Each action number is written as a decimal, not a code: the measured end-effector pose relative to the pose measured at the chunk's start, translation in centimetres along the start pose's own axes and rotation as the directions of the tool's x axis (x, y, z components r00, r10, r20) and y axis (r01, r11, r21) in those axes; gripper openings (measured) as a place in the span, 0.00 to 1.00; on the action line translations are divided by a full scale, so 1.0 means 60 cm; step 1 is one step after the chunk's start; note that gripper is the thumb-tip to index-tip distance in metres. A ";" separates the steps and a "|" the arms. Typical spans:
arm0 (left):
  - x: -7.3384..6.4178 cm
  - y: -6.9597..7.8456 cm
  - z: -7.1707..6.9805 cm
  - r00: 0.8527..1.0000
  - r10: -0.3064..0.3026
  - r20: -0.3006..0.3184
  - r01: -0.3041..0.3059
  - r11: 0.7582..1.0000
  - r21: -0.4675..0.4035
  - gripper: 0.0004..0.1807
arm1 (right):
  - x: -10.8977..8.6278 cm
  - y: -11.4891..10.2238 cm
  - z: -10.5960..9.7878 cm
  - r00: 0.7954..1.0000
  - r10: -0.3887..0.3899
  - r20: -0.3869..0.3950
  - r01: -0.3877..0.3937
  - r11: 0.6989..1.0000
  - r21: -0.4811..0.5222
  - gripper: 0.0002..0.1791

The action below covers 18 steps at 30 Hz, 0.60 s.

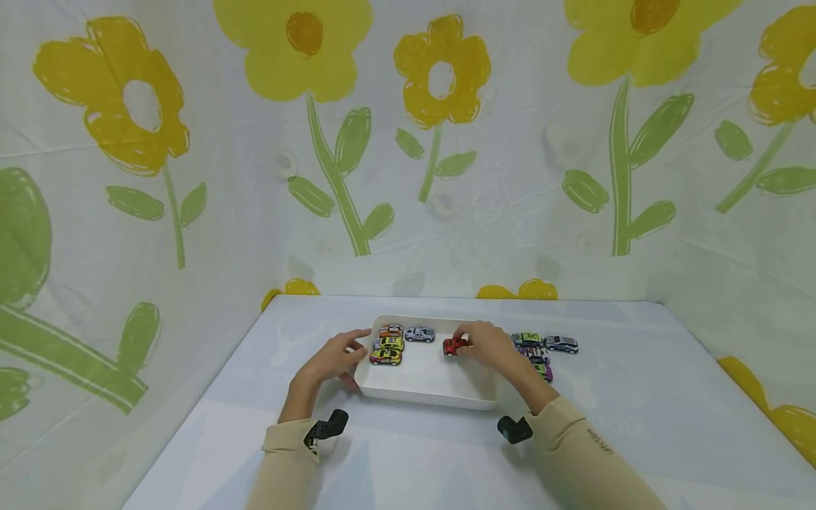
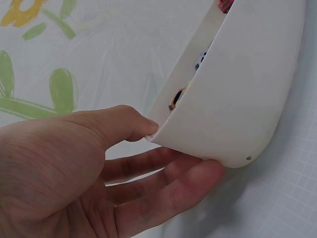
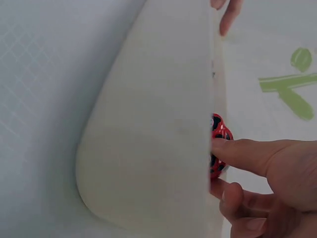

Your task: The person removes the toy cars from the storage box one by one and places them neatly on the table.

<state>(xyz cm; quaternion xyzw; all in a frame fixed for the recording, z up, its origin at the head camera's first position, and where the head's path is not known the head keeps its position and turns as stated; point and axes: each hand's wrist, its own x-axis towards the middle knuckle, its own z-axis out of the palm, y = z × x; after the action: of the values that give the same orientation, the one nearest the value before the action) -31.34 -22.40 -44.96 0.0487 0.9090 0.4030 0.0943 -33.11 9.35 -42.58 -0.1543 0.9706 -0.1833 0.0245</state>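
Over the right part of a white tray [image 1: 421, 398], my right hand [image 1: 487, 345] pinches a red toy car [image 1: 453, 346] between thumb and fingers. The right wrist view shows the thumb on the side of this red and black car [image 3: 221, 130], partly hidden by the tray wall. My left hand [image 1: 333, 359] holds the tray's left end. In the left wrist view its thumb presses the rim and the fingers lie against the outer wall [image 2: 233, 114]. Inside the tray, a yellow and red toy car [image 1: 386, 356] and several others line the left side, beside a silver toy car [image 1: 420, 333].
Right of the tray, partly behind my right forearm, stand several more toy cars, among them a green one [image 1: 527, 339] and a dark blue and silver one [image 1: 562, 344]. The pale tabletop [image 1: 255, 397] meets a flower-printed curtain [image 1: 510, 234] at the back.
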 end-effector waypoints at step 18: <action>0.000 0.002 0.000 1.000 0.008 -0.001 -0.008 1.000 -0.015 0.28 | -0.040 0.056 -0.076 1.000 0.028 0.005 -0.028 0.999 -0.022 0.15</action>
<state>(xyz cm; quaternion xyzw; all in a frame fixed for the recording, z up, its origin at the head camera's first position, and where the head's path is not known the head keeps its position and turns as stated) -31.33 -22.32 -44.89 0.0515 0.9058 0.4102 0.0925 -32.24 14.64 -39.55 -0.1415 0.9745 -0.1717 0.0280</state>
